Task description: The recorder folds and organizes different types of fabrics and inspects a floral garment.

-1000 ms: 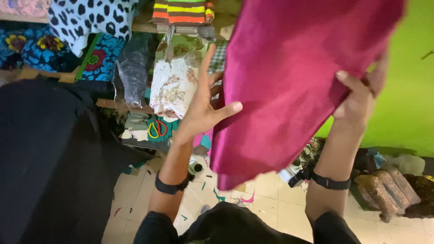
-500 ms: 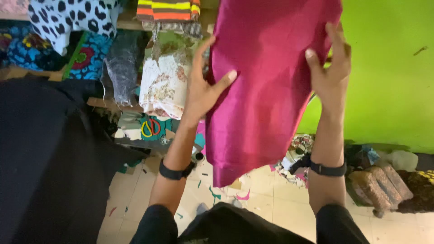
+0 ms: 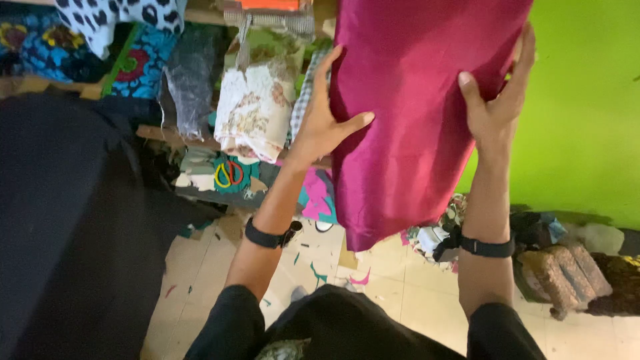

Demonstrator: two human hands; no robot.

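A black cloth [image 3: 73, 220] lies well left of the hands. Just left of the left hand [image 3: 321, 123] hangs a cream floral fabric [image 3: 250, 113]. Both hands grip the magenta fabric [image 3: 407, 120] held up between them, the right hand [image 3: 497, 107] clasping its right edge before a green wall [image 3: 587, 113].

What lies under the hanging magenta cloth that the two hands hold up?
Below the magenta cloth lies pale tiled floor strewn with fabric scraps. Whatever is directly behind the cloth stays hidden.
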